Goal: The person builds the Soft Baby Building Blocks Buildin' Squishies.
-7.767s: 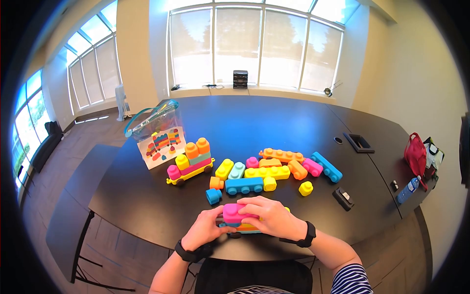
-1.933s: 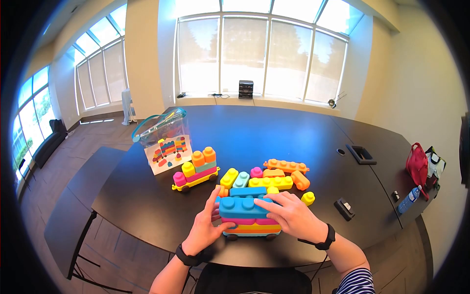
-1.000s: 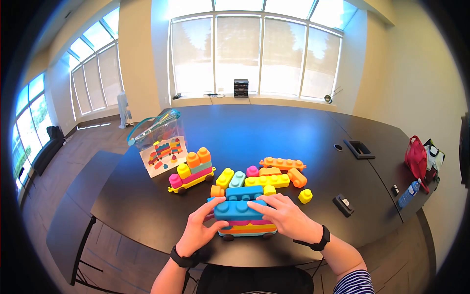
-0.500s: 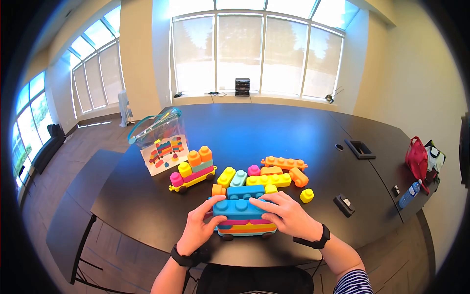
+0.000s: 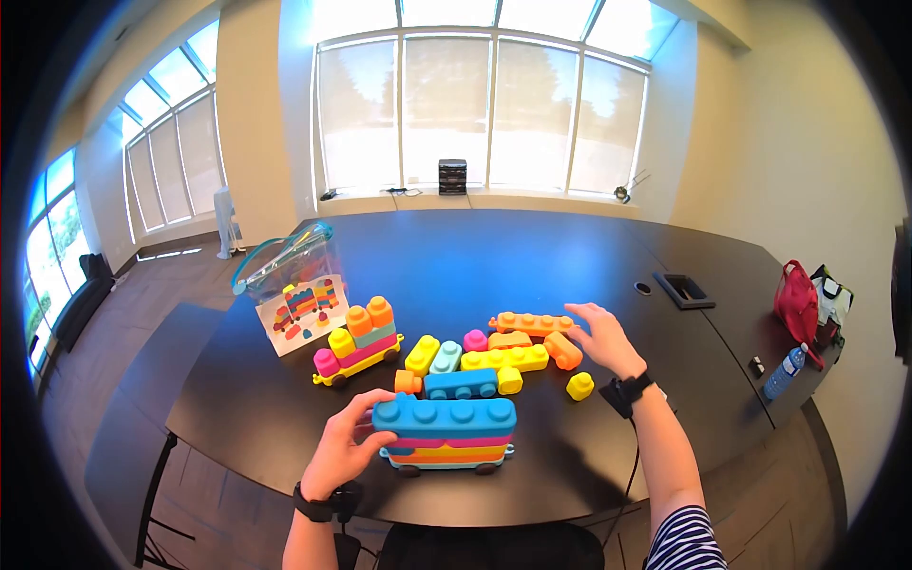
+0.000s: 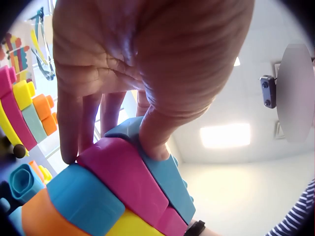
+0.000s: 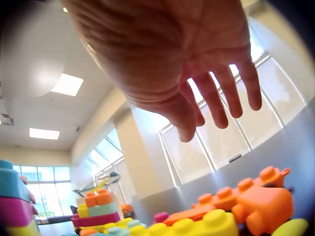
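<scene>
A person's left grip (image 5: 344, 442) clasps one end of a blue-topped toy block wagon (image 5: 446, 432) on a counter (image 5: 237, 399) while the right grip (image 5: 608, 340), empty and outstretched, hangs near an orange wagon base (image 5: 532, 325), where a low sweep could scatter the loose blocks (image 5: 563, 351).

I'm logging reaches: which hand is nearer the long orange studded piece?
Right. The right hand hovers near one end of the long orange piece; the left hand, farther away, grips the blue-topped stack.
</scene>
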Demonstrator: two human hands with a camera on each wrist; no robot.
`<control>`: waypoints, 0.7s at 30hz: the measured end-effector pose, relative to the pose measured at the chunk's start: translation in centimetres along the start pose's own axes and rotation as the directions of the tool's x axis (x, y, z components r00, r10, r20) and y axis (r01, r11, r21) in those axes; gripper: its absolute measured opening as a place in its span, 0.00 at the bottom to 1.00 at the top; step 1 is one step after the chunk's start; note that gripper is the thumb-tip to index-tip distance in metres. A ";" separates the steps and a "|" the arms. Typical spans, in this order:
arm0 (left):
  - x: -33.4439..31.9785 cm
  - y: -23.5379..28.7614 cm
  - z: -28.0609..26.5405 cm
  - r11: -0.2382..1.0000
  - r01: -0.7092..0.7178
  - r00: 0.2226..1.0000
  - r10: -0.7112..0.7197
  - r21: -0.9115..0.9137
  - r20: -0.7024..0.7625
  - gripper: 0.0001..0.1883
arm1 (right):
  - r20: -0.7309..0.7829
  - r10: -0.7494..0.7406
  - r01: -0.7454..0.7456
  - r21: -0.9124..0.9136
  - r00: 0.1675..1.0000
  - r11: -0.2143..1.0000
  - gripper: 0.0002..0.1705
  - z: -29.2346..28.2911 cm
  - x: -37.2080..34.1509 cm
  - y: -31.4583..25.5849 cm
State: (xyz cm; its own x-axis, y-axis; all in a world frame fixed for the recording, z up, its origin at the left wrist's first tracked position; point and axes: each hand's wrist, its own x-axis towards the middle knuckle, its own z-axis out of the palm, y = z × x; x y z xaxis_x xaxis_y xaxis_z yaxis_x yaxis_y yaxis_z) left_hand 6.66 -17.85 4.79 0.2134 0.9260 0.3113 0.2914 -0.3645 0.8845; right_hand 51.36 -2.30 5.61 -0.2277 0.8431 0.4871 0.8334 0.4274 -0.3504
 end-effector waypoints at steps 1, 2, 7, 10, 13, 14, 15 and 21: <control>0.0 -0.1 -0.3 0.999 0.022 1.000 -0.022 -0.023 0.008 0.29 | 0.022 0.036 -0.034 -0.086 0.999 0.996 0.28 0.7 0.4 1.7; -0.1 -0.3 -0.6 0.999 0.023 1.000 -0.023 -0.025 0.016 0.29 | 0.089 0.088 -0.076 -0.129 0.992 0.989 0.28 1.3 0.8 2.8; 0.0 -0.2 -0.5 0.998 0.048 0.998 -0.046 -0.033 0.048 0.31 | 0.250 0.236 -0.189 -0.197 0.939 0.962 0.30 3.3 1.7 3.2; 0.0 -0.4 0.2 0.999 0.034 0.999 -0.033 -0.029 0.042 0.31 | 0.218 0.063 -0.047 -0.079 0.974 0.996 0.29 5.1 1.6 1.7; 0.1 -0.3 0.6 1.000 -0.010 0.999 0.011 -0.019 0.046 0.31 | 0.226 -0.163 0.150 0.074 0.960 0.986 0.28 7.0 2.1 -2.0; 0.1 -0.1 0.6 1.000 -0.022 0.998 0.023 -0.011 0.052 0.32 | 0.270 -0.215 0.177 0.159 0.939 0.971 0.28 7.0 2.2 -4.2; 0.1 0.0 0.4 1.000 -0.009 0.998 0.009 -0.005 0.055 0.31 | 0.308 -0.270 0.199 0.243 0.912 0.949 0.28 7.4 2.4 -5.9; -0.5 0.1 -2.5 0.998 0.065 0.995 -0.066 0.017 0.080 0.31 | 0.395 -0.524 0.393 0.368 0.754 0.843 0.36 13.5 4.9 -12.0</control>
State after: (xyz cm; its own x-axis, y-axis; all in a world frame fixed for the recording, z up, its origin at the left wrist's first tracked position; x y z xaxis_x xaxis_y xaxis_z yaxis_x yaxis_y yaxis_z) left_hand 4.23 -18.08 5.61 0.2675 0.9374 0.2231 0.3204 -0.3049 0.8969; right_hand 33.49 1.12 1.41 -0.8075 0.5410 0.2350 0.4279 0.8115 -0.3979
